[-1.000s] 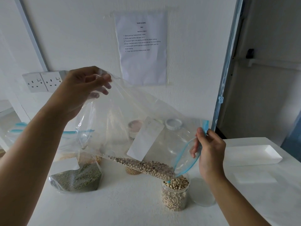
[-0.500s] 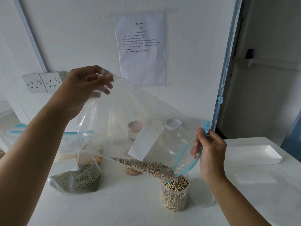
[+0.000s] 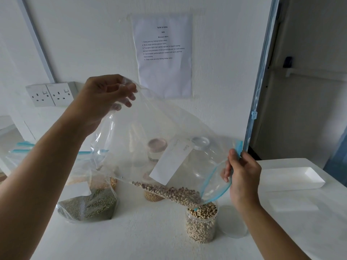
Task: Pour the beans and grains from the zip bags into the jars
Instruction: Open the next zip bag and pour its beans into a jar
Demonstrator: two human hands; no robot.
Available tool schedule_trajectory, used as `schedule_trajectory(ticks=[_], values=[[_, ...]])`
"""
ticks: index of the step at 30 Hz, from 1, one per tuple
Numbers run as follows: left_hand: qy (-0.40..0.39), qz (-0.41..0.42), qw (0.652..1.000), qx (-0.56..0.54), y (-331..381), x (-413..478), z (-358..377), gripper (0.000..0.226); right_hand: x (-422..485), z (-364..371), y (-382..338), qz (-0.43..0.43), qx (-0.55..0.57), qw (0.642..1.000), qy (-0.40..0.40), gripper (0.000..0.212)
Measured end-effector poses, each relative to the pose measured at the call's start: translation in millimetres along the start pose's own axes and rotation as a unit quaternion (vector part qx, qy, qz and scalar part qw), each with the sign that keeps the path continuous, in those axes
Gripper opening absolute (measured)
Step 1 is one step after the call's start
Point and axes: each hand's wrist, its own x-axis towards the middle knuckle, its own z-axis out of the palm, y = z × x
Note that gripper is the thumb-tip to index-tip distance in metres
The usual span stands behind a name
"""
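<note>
Zip bag (image 3: 159,132), clear with a blue seal and white label, is hanging tilted over the table (image 3: 150,239), its open mouth dipping to the rim of the jar (image 3: 201,228) at the bag's 5 o'clock, while pale beans (image 3: 169,193) are lying along its lower fold just above that nearly full jar. The left hand (image 3: 105,98) is pinching the bag's raised bottom corner at 10 o'clock, and the right hand (image 3: 243,172) is gripping the blue seal edge at 3 o'clock. A clear lid (image 3: 233,223) is lying at the jar's 3 o'clock and a bag of green beans (image 3: 88,206) at its 9 o'clock.
</note>
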Motion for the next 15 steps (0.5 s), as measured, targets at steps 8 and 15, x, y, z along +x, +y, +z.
schedule_trajectory(ticks=[8, 15], values=[[0.015, -0.007, 1.000, 0.004, -8.3, -3.0, 4.6, 0.004, -1.3, 0.2, 7.5, -0.024, -0.009, 0.999, 0.036, 0.037], [0.004, -0.005, 1.000, 0.007, -10.1, 1.0, 14.6, 0.008, 3.0, 1.7, 20.2, -0.032, -0.032, 0.997, 0.067, 0.035]])
